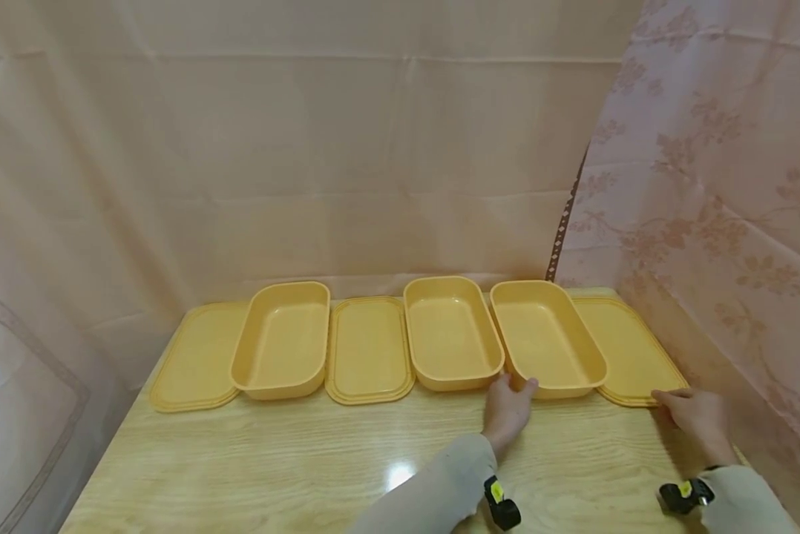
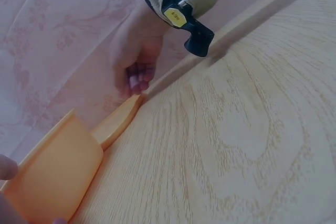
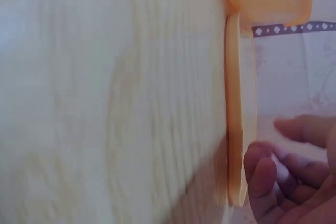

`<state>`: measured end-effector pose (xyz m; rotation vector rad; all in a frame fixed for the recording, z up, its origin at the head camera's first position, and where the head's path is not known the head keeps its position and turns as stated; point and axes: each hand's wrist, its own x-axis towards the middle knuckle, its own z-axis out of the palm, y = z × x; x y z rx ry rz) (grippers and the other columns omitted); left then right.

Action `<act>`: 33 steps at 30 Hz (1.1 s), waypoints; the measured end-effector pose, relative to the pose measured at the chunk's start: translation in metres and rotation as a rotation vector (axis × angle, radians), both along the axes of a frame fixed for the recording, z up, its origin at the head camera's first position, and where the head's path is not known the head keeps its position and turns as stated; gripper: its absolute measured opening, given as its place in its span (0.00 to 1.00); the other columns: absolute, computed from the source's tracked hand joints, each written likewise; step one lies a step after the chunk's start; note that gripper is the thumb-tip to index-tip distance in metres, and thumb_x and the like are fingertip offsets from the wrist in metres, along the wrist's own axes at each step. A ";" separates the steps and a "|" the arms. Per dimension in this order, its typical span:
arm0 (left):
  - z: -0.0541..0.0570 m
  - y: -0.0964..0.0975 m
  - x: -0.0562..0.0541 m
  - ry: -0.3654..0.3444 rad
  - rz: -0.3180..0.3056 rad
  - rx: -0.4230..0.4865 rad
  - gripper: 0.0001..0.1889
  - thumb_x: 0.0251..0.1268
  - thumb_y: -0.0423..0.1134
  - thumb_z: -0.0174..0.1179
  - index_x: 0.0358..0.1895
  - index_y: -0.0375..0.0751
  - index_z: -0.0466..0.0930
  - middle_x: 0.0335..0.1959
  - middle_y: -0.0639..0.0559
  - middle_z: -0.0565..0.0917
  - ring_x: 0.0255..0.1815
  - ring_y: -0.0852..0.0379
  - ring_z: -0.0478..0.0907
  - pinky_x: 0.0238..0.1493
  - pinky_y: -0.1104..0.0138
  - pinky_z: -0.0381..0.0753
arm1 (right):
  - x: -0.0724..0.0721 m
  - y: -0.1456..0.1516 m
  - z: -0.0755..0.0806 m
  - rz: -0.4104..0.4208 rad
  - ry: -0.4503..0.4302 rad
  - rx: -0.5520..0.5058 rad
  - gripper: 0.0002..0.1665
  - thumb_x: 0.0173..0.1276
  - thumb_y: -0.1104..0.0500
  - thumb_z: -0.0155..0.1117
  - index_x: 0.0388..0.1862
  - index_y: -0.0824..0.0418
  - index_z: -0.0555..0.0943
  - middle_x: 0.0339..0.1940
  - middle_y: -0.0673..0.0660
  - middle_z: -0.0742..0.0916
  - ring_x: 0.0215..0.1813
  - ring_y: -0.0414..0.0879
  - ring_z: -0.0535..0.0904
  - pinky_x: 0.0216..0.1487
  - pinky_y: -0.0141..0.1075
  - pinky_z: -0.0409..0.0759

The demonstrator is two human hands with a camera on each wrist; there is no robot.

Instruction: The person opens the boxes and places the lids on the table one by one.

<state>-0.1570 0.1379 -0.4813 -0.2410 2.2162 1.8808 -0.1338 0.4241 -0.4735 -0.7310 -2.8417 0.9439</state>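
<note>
Three yellow rectangular boxes without lids on stand in a row: a left box (image 1: 283,334), a middle box (image 1: 452,330) and a right box (image 1: 548,337). Flat yellow lids lie among them: a left lid (image 1: 196,356), a middle lid (image 1: 369,348) and a right lid (image 1: 630,348), partly covered by the right box. My left hand (image 1: 509,408) touches the near left corner of the right box, its thumb on the front wall. Loosely bent, the fingers of my right hand (image 1: 697,419) are at the near right corner of the right lid; thumb and forefinger look apart in the right wrist view.
The wooden table (image 1: 273,452) stretches in front of the row. A beige cloth (image 1: 373,163) hangs behind it, and a pink floral cloth (image 1: 720,222) hangs along the right side. Both wrists carry black camera mounts (image 1: 503,508).
</note>
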 end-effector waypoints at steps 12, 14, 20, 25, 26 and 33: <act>-0.001 -0.001 0.000 0.001 0.014 0.017 0.30 0.63 0.49 0.64 0.61 0.29 0.74 0.61 0.38 0.78 0.65 0.41 0.73 0.66 0.47 0.70 | -0.007 -0.019 -0.004 0.043 0.114 -0.208 0.34 0.73 0.48 0.55 0.55 0.80 0.75 0.23 0.44 0.85 0.23 0.33 0.78 0.26 0.30 0.80; -0.002 -0.001 -0.001 0.008 0.017 0.025 0.30 0.63 0.48 0.64 0.61 0.29 0.74 0.60 0.38 0.79 0.65 0.41 0.73 0.66 0.47 0.70 | -0.008 -0.022 -0.004 0.049 0.119 -0.217 0.34 0.73 0.47 0.55 0.55 0.80 0.74 0.24 0.44 0.84 0.24 0.32 0.78 0.26 0.30 0.81; -0.002 0.001 -0.001 0.036 0.034 0.035 0.28 0.63 0.46 0.64 0.59 0.28 0.76 0.58 0.38 0.81 0.63 0.43 0.75 0.65 0.49 0.71 | -0.010 -0.031 -0.002 0.087 0.127 -0.249 0.35 0.74 0.48 0.53 0.59 0.81 0.71 0.31 0.47 0.86 0.27 0.28 0.78 0.29 0.29 0.83; -0.002 0.001 -0.001 0.031 0.040 0.038 0.30 0.63 0.46 0.64 0.61 0.26 0.74 0.61 0.36 0.78 0.66 0.41 0.73 0.67 0.48 0.70 | -0.012 -0.037 -0.003 0.143 0.153 -0.311 0.35 0.75 0.49 0.53 0.60 0.83 0.69 0.30 0.38 0.84 0.29 0.26 0.78 0.32 0.27 0.83; -0.002 0.001 -0.001 0.030 0.041 0.037 0.30 0.63 0.46 0.64 0.61 0.26 0.73 0.61 0.36 0.78 0.66 0.41 0.73 0.67 0.48 0.70 | -0.013 -0.038 -0.003 0.152 0.158 -0.320 0.35 0.75 0.49 0.53 0.60 0.83 0.69 0.29 0.36 0.83 0.29 0.26 0.78 0.32 0.27 0.83; -0.001 0.001 0.000 0.028 0.039 0.025 0.30 0.63 0.47 0.64 0.61 0.27 0.73 0.62 0.36 0.78 0.66 0.40 0.72 0.67 0.48 0.70 | -0.012 -0.047 -0.004 0.180 0.176 -0.340 0.35 0.75 0.48 0.53 0.60 0.82 0.69 0.29 0.34 0.82 0.30 0.27 0.79 0.33 0.27 0.83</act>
